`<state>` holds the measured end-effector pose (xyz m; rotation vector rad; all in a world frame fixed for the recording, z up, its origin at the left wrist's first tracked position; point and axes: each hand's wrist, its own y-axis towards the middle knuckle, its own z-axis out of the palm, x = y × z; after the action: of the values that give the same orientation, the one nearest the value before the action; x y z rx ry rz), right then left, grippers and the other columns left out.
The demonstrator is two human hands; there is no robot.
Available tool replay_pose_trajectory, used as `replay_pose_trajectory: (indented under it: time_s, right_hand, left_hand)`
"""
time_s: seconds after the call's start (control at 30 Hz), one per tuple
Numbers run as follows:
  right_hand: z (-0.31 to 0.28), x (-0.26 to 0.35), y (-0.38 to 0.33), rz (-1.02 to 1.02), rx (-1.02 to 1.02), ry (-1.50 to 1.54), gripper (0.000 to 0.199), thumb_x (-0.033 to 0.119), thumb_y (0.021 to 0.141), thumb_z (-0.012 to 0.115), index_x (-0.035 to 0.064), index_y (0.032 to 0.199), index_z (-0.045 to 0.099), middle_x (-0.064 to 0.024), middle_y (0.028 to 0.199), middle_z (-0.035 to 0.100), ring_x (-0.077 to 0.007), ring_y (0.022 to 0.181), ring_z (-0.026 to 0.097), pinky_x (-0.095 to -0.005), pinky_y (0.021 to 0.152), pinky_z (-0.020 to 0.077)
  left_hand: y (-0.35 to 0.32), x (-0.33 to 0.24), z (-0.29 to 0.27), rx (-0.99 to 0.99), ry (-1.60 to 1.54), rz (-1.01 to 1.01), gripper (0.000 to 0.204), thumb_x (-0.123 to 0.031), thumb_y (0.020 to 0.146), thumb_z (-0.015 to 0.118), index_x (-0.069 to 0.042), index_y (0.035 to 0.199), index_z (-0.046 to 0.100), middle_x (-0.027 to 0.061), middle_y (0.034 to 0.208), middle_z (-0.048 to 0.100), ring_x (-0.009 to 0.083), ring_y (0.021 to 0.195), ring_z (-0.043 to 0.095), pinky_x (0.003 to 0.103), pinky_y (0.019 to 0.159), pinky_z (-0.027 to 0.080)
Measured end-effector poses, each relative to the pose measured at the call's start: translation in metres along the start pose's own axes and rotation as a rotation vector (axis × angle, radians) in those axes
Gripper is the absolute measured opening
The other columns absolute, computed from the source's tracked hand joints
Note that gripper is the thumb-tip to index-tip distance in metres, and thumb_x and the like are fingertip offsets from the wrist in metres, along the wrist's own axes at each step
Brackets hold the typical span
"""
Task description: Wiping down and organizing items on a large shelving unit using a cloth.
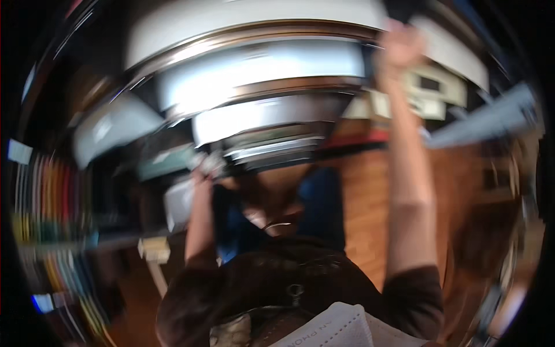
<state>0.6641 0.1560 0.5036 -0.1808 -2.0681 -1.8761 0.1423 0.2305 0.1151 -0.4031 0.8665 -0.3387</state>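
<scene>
The picture is smeared by motion. My right arm stretches far forward, and my right hand [401, 45] is beside the right end of a tiered shelf with brown edges [260, 87]. A dark thing [406, 8] shows just beyond that hand; whether my fingers hold it is too blurred to tell. My left hand [202, 172] is lower, near the shelf's left side, closed round a whitish crumpled cloth [214, 164]. White panels [272, 55] fill the tiers in front of me.
Rows of coloured books [55, 188] stand on shelves at the left. Pale boxes [430, 95] and a grey flat piece [485, 118] are at the right, beyond the wooden floor [364, 202]. A white bin-like thing [179, 202] is beside my left forearm.
</scene>
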Motion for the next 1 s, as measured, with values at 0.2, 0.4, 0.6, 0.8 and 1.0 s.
replay_pose_trajectory:
  time_s: [0.2, 0.4, 0.6, 0.8, 1.0]
  right_hand:
    - [-0.015, 0.01, 0.016, -0.198, -0.135, -0.378, 0.045, 0.043, 0.08, 0.07, -0.0013, 0.075, 0.065, -0.0229, 0.07, 0.062, -0.0411, 0.068, 0.057, -0.0491, 0.063, 0.0428]
    - [-0.005, 0.018, 0.017, -0.21, -0.083, -0.225, 0.043, 0.037, 0.083, 0.068, -0.0054, 0.076, 0.065, -0.0248, 0.072, 0.063, -0.0428, 0.067, 0.06, -0.0499, 0.06, 0.0438]
    - [-0.019, 0.0, 0.028, -0.275, -0.075, -0.306, 0.051, 0.037, 0.085, 0.068, -0.0039, 0.059, 0.052, -0.0231, 0.059, 0.057, -0.042, 0.055, 0.053, -0.0492, 0.052, 0.0377]
    - [-0.003, -0.031, 0.024, -0.184, -0.097, -0.275, 0.047, 0.036, 0.085, 0.068, -0.0065, 0.067, 0.061, -0.0238, 0.063, 0.06, -0.0401, 0.059, 0.057, -0.0498, 0.058, 0.0434]
    - [-0.012, -0.014, 0.023, -0.224, -0.077, -0.16, 0.036, 0.028, 0.086, 0.067, -0.0084, 0.083, 0.067, -0.024, 0.078, 0.067, -0.0355, 0.067, 0.065, -0.0421, 0.06, 0.0487]
  left_hand:
    - [-0.121, -0.032, 0.115, 0.103, -0.142, -0.109, 0.026, -0.008, 0.085, 0.066, -0.006, 0.109, 0.057, 0.0074, 0.096, 0.065, 0.0231, 0.085, 0.067, 0.036, 0.063, 0.059]
    - [-0.089, -0.022, 0.034, 0.063, -0.147, 0.032, 0.024, 0.001, 0.086, 0.057, -0.002, 0.11, 0.055, 0.0096, 0.087, 0.062, 0.0285, 0.074, 0.067, 0.04, 0.056, 0.056]
    - [-0.031, -0.084, -0.029, -0.694, 0.235, 0.582, 0.021, -0.006, 0.078, 0.068, -0.001, 0.098, 0.061, 0.0047, 0.086, 0.062, 0.014, 0.075, 0.056, 0.03, 0.066, 0.047]
    - [0.012, -0.096, -0.084, -0.938, 0.562, 0.62, 0.038, -0.006, 0.067, 0.068, -0.003, 0.105, 0.068, 0.0212, 0.098, 0.067, 0.0335, 0.089, 0.065, 0.038, 0.082, 0.049]
    - [0.006, -0.066, -0.048, -0.89, 0.545, 0.646, 0.028, -0.001, 0.072, 0.063, -0.005, 0.099, 0.068, 0.0168, 0.088, 0.069, 0.0249, 0.084, 0.067, 0.033, 0.078, 0.049]
